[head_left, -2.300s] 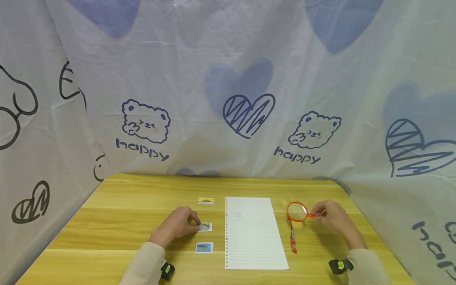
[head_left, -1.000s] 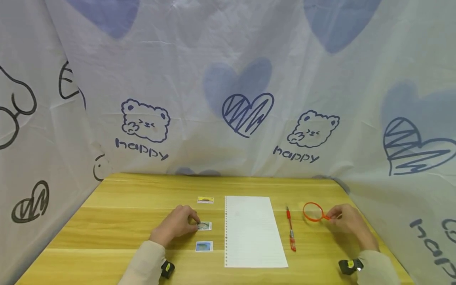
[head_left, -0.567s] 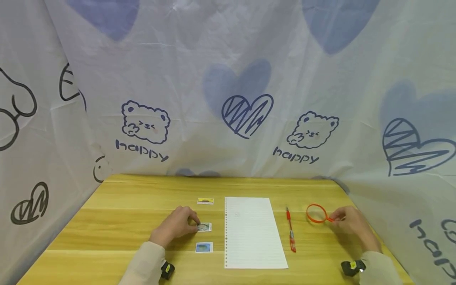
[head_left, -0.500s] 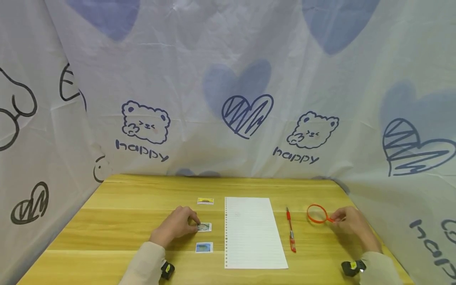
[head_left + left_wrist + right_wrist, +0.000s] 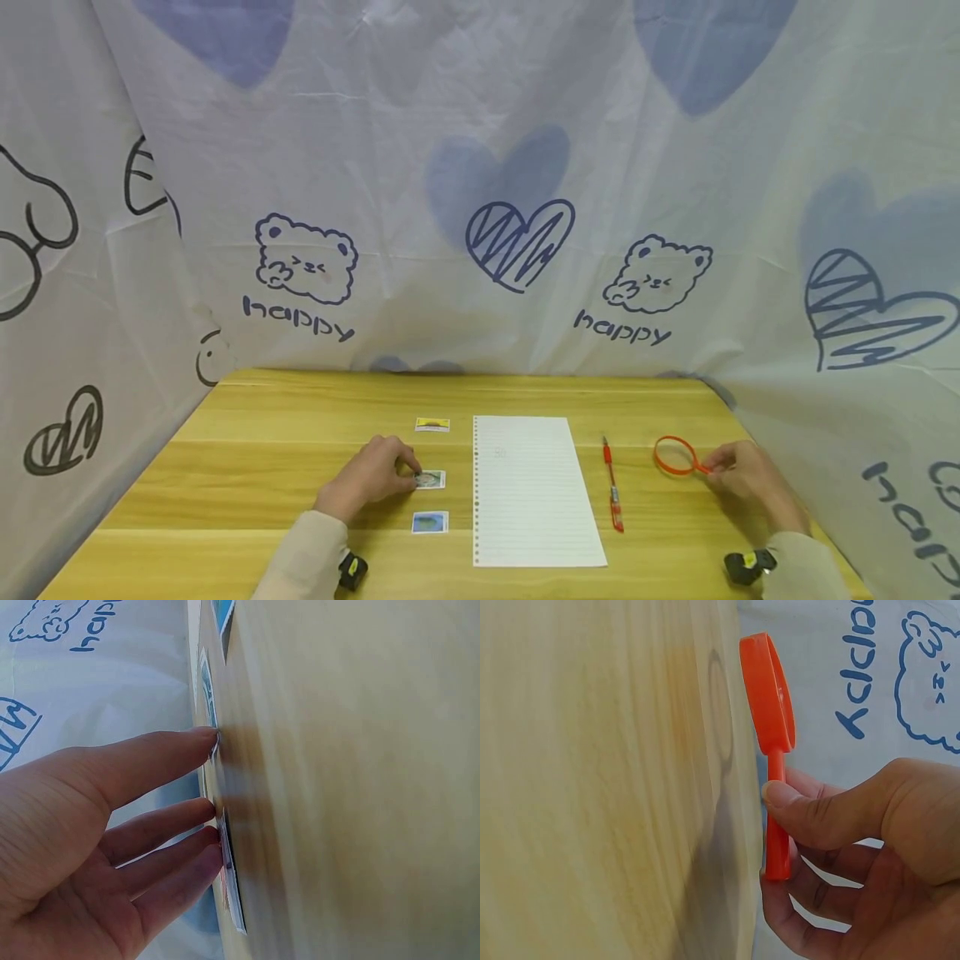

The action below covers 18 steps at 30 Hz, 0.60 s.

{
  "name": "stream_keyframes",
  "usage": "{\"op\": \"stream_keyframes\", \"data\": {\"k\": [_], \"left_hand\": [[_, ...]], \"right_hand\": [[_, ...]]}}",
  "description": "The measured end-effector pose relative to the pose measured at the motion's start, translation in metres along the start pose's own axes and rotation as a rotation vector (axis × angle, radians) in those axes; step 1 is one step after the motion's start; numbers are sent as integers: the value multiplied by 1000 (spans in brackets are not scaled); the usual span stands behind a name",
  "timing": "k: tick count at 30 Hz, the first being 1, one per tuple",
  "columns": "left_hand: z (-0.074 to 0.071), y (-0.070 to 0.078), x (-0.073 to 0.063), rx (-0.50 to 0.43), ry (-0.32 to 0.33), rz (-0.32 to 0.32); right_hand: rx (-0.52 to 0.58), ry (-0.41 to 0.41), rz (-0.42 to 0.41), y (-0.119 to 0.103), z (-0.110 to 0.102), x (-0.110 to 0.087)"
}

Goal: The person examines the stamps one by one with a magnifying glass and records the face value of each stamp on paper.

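Above wood-grained table [image 5: 225, 483], right hand [image 5: 748, 477] pinches round-rimmed orange magnifier [image 5: 774, 739].

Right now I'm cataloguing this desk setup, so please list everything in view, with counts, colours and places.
Table: 1, light wood, across the bottom.
Backdrop: count unclear, whitish with blue and black drawings, behind and beside the table.
Paper: 1, white, mid-table.
Pen: 1, mostly red, right of the paper.
Magnifying glass: 1, orange-red, held above the table's right side.
Cards: 3, yellow, green and blue (farthest to nearest), left of the paper.
Wrist cameras: 2, black, one at each wrist.
Sleeves: 2, cream, bottom edge.
Left grip: 1, bare, touching the green card.
Right grip: 1, bare, holding the magnifying glass.
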State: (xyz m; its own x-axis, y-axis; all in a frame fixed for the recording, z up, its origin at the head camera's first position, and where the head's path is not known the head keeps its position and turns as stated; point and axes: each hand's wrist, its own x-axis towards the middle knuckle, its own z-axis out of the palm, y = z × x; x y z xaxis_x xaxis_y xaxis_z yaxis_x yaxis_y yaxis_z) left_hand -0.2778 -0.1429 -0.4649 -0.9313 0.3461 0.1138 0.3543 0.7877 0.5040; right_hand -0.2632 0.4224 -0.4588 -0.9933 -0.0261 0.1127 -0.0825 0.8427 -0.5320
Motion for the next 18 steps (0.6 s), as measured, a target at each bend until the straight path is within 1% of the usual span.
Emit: {"op": "stream_keyframes", "data": {"k": [6, 13, 18], "left_hand": [[0, -1, 0, -1, 1, 10], [0, -1, 0, -4, -2, 22], [0, 0, -1, -5, -1, 8]], "right_hand": [[11, -9, 32, 3, 1, 1], [-5, -25, 39, 7, 1, 0], [-15, -32, 38, 8, 2, 0]]}}
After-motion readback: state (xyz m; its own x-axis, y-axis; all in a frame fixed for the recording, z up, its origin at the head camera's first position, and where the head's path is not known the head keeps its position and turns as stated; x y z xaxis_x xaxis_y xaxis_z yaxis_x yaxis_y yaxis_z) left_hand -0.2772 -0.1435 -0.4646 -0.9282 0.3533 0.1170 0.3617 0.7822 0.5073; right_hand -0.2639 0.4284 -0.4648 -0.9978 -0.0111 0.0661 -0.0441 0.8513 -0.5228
